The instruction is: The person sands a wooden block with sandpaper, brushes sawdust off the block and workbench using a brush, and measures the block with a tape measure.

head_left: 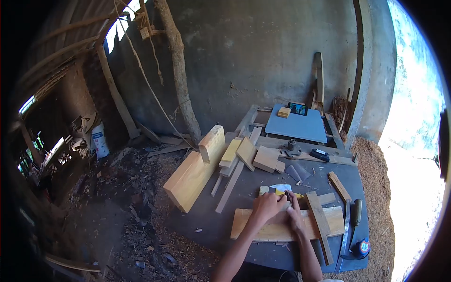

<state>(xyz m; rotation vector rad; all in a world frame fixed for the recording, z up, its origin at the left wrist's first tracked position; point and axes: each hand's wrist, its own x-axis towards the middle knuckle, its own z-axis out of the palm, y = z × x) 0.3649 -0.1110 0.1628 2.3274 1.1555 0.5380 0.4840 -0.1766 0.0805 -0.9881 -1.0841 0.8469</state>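
My left hand (268, 207) and my right hand (295, 217) come together over a wooden board (253, 224) lying across the near side of the table. The fingers of both hands are closed around something small and dark between them, too small and covered to name. Just beyond the fingertips lie a yellow object (295, 194) and a white piece (283, 187), both partly hidden. A narrow wooden strip (319, 218) crosses over the board to the right of my right hand.
Stacked wood pieces (230, 152) and a large notched timber block (195, 176) are on the left. A phone (298, 108) stands on the blue panel (293, 128) at the back. Along the right edge are a metal ruler (345, 230), a dark-handled tool (357, 214) and a tape measure (363, 247).
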